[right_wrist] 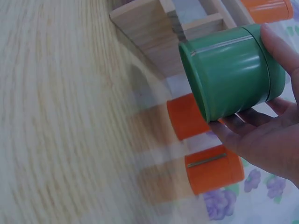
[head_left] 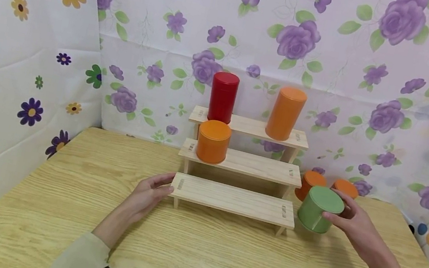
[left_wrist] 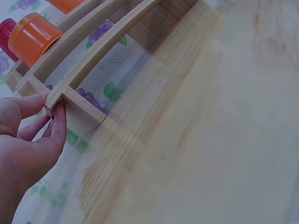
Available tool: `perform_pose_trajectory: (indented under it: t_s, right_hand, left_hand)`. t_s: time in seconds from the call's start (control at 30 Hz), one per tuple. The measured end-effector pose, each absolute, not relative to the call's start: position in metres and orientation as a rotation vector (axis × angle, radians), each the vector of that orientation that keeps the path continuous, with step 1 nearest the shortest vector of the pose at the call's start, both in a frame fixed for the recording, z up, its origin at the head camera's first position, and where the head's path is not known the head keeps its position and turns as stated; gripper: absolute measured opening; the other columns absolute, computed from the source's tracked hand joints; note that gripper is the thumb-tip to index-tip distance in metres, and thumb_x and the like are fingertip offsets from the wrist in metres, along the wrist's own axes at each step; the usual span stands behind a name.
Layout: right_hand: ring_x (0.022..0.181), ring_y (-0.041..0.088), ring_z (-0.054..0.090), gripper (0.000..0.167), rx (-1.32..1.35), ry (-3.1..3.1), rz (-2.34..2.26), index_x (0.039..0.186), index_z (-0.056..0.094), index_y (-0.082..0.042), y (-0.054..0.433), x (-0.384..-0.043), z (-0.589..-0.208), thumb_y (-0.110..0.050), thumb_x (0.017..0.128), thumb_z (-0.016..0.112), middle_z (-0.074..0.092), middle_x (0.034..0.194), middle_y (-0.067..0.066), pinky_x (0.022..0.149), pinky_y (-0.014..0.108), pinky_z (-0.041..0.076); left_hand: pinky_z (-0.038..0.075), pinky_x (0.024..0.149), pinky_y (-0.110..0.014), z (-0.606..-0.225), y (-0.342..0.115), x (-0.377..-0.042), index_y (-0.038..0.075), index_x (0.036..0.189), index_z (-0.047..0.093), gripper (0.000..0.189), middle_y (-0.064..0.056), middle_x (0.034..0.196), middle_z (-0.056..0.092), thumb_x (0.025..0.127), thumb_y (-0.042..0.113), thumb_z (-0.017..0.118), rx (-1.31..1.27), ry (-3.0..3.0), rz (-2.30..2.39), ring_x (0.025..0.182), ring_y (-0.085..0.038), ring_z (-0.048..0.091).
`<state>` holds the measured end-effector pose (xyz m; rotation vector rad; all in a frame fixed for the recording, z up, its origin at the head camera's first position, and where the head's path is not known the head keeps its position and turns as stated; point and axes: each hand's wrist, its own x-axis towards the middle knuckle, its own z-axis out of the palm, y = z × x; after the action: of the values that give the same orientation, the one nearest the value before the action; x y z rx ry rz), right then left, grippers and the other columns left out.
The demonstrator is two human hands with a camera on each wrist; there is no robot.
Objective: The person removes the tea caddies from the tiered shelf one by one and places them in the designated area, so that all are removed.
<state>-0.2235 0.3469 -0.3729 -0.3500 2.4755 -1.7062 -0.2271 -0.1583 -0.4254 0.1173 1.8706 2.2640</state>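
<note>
Head: right hand [head_left: 358, 227] grips green tin [head_left: 318, 211] from its right side; tin sits just right of the bottom wooden shelf [head_left: 231, 198].
Left wrist: left hand [left_wrist: 30, 144] pinches that shelf's end, thumb against fingers.
Right wrist: tin between spread thumb and fingers, off the table [right_wrist: 70, 116], orange tins [right_wrist: 216, 169] beyond.

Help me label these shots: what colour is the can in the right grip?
Green; the can shows best in the right wrist view.
</note>
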Motion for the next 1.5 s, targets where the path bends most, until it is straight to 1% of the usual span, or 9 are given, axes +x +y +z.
perform_pose_trajectory:
  t_s: [0.23,0.47,0.67,0.9,1.0,1.2,1.43,1.5]
  right_hand:
    - [0.108,0.001,0.05,0.077,-0.275,2.47,-1.746,0.154,0.016,-0.004,0.349,-0.23,-0.386,-0.016,0.095,0.064,0.043,0.129,-0.002,0.085,0.016,0.045]
    - [0.106,0.002,0.052,0.074,-0.266,2.395,-1.866,0.151,0.02,-0.004,0.348,-0.237,-0.399,-0.01,0.093,0.066,0.045,0.124,-0.004,0.085,0.017,0.047]
    - [0.105,0.002,0.053,0.077,-0.276,2.363,-1.887,0.152,0.016,-0.002,0.349,-0.241,-0.406,-0.01,0.093,0.065,0.043,0.126,0.0,0.084,0.019,0.049]
    - [0.106,0.002,0.051,0.082,-0.259,2.375,-1.856,0.152,0.012,-0.001,0.35,-0.245,-0.412,-0.012,0.093,0.067,0.035,0.135,0.011,0.086,0.018,0.048]
    - [0.107,0.001,0.051,0.082,-0.258,2.366,-1.86,0.152,0.011,0.0,0.351,-0.246,-0.413,-0.012,0.092,0.067,0.035,0.135,0.011,0.086,0.017,0.047]
    - [0.107,0.001,0.051,0.08,-0.274,2.339,-1.884,0.151,0.012,0.0,0.352,-0.247,-0.415,-0.008,0.093,0.065,0.038,0.131,0.005,0.086,0.017,0.047]
    - [0.108,0.002,0.05,0.079,-0.286,2.335,-1.882,0.151,0.009,0.001,0.351,-0.247,-0.413,-0.007,0.093,0.064,0.032,0.137,0.013,0.086,0.017,0.047]
    - [0.108,0.002,0.05,0.079,-0.289,2.335,-1.88,0.151,0.009,0.0,0.351,-0.248,-0.413,-0.006,0.094,0.063,0.032,0.137,0.014,0.086,0.017,0.047]
  left_hand:
    - [0.04,0.099,-0.021,-0.427,-0.159,-0.227,-0.005,0.145,0.035,0.053,-0.019,0.144,0.034,0.096,0.0,0.055,0.11,1.879,2.262,0.127,-0.025,0.04]
    - [0.04,0.099,-0.021,-0.429,-0.159,-0.226,-0.006,0.144,0.035,0.053,-0.02,0.143,0.035,0.096,0.0,0.055,0.111,1.875,2.272,0.125,-0.024,0.042]
    - [0.039,0.1,-0.022,-0.429,-0.159,-0.226,-0.006,0.144,0.034,0.053,-0.02,0.144,0.034,0.095,0.0,0.055,0.125,1.864,2.272,0.127,-0.025,0.04]
    - [0.039,0.1,-0.022,-0.429,-0.158,-0.226,-0.006,0.144,0.034,0.054,-0.02,0.145,0.034,0.095,0.0,0.055,0.125,1.861,2.275,0.127,-0.025,0.041]
    - [0.039,0.101,-0.022,-0.429,-0.158,-0.227,-0.006,0.145,0.034,0.054,-0.02,0.145,0.034,0.095,-0.001,0.055,0.134,1.859,2.272,0.127,-0.026,0.04]
    - [0.039,0.101,-0.022,-0.427,-0.158,-0.227,-0.007,0.145,0.033,0.054,-0.02,0.145,0.033,0.096,-0.001,0.054,0.139,1.857,2.273,0.127,-0.026,0.04]
    - [0.04,0.1,-0.021,-0.427,-0.159,-0.228,-0.007,0.144,0.034,0.053,-0.02,0.145,0.034,0.096,-0.001,0.054,0.131,1.861,2.28,0.126,-0.024,0.041]
    - [0.04,0.1,-0.021,-0.427,-0.159,-0.228,-0.006,0.145,0.034,0.053,-0.02,0.145,0.034,0.096,-0.001,0.054,0.136,1.862,2.277,0.126,-0.024,0.041]
